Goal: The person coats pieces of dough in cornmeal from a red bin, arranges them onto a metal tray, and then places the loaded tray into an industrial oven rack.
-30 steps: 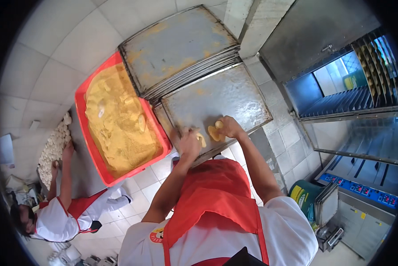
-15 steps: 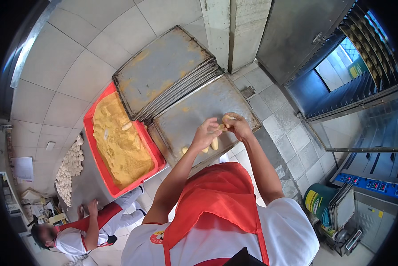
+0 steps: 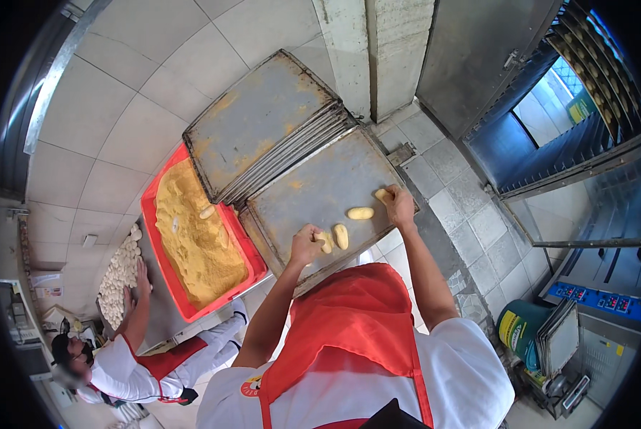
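Observation:
Crumb-coated dough rolls lie on the metal baking tray in front of me. My left hand is closed on a dough roll near the tray's front edge. A second upright roll rests just right of it, and another roll lies crosswise farther right. At the tray's right side, my right hand grips a dough roll between thumb and fingers, its lower part hidden by the hand.
A red tub of yellow crumbs stands left of the tray. Stacked trays rise behind. At left, a co-worker has both hands at a heap of pale dough pieces. A rack and a control panel are at right.
My hands have moved apart: the left to a roll at the tray's front, the right outward with a roll. A crosswise roll now shows between them. The co-worker's hands have reached the dough heap.

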{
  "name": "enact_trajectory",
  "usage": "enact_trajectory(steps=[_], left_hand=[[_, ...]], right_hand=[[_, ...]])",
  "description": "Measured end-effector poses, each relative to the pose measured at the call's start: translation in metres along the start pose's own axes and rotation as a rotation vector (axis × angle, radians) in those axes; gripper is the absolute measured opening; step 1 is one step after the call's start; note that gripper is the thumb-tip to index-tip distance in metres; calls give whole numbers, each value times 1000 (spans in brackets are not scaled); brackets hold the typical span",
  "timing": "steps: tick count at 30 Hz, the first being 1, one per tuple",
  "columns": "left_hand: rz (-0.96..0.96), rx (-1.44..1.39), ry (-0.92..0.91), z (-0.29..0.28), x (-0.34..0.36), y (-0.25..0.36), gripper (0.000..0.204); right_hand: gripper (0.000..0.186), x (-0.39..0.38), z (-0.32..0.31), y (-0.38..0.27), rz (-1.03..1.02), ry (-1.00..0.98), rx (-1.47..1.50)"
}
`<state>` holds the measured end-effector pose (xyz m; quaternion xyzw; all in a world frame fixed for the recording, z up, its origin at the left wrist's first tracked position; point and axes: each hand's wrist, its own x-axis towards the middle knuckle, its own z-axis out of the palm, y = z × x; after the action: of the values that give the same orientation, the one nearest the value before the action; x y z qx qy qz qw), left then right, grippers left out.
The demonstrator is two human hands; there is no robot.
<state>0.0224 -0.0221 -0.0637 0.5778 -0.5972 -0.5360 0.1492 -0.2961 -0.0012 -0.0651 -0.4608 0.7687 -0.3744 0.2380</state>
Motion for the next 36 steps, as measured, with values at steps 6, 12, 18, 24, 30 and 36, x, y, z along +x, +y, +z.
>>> enact_trajectory(steps=[6,12,18,24,30,36], left_hand=[[388,644,191,-11,-14,-4,30],[145,528,234,33,-22,71,23],[142,647,16,66,1,73,27],[705,504,-180,50,-18,68,31],[466,584,38,-7,-36,53,39],[298,535,155,-6,-38,31,39]], right_hand=[[21,4,-14,-1,98,-28,156],[20,9,-13,0,-46,-31,-99],[13,-14,-13,-48,-197,-121,-117],[25,-40,22,-29,-302,-131,-183],[29,-78,11,-65,-212,-355,-73],[22,-79,26,-61,-308,-193,38]])
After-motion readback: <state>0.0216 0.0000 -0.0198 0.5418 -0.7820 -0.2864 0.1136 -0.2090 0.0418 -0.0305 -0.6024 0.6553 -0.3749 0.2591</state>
